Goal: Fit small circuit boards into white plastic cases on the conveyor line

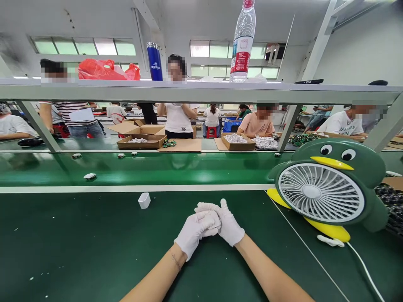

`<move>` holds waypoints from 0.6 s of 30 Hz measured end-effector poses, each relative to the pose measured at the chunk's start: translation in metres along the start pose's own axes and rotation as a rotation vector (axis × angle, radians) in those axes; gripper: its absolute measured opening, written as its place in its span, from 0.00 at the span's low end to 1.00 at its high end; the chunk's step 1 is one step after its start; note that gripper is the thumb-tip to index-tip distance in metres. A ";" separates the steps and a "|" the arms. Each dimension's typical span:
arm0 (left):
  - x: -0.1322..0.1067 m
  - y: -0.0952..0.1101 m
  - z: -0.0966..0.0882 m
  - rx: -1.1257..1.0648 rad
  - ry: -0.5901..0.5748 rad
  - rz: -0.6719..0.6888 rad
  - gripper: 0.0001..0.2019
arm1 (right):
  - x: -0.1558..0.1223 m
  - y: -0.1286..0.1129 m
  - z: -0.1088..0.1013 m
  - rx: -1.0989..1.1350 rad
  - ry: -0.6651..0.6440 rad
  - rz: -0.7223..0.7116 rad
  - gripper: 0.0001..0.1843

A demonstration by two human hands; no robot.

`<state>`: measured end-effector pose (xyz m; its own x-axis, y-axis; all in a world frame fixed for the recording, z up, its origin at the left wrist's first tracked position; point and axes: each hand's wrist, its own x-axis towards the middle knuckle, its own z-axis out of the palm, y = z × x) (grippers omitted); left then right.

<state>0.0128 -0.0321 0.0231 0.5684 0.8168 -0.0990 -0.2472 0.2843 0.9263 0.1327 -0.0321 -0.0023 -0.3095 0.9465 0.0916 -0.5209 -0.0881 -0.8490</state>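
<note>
My left hand and my right hand, both in white gloves, are pressed together above the green work surface. The left fingers are curled against the right palm. Behind them the right fingers reach over the left hand, and the right thumb points up. Whether anything lies between the hands is hidden. A small white plastic cup-like piece rests on the surface beyond my left hand.
A green penguin-shaped fan stands at the right, its white cable running forward. Ahead is a green conveyor belt with several small white parts. A shelf above carries a bottle and a blue flask. Several co-workers are beyond.
</note>
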 end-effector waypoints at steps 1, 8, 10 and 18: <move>0.000 0.002 -0.001 0.032 -0.004 0.020 0.11 | -0.001 -0.003 -0.001 -0.038 -0.017 0.001 0.32; 0.005 0.004 -0.023 0.260 0.091 0.078 0.17 | -0.011 -0.009 -0.007 -0.743 -0.051 -0.218 0.32; 0.005 0.004 -0.028 0.287 0.097 0.070 0.18 | -0.012 -0.007 -0.006 -0.893 0.044 -0.294 0.29; 0.003 0.019 -0.019 -0.101 -0.106 -0.030 0.27 | -0.015 -0.015 0.000 -0.675 0.193 -0.306 0.27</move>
<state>-0.0047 -0.0150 0.0334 0.6552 0.7510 -0.0818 -0.3036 0.3609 0.8818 0.1454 -0.0451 0.0087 -0.0528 0.9412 0.3336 0.0574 0.3363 -0.9400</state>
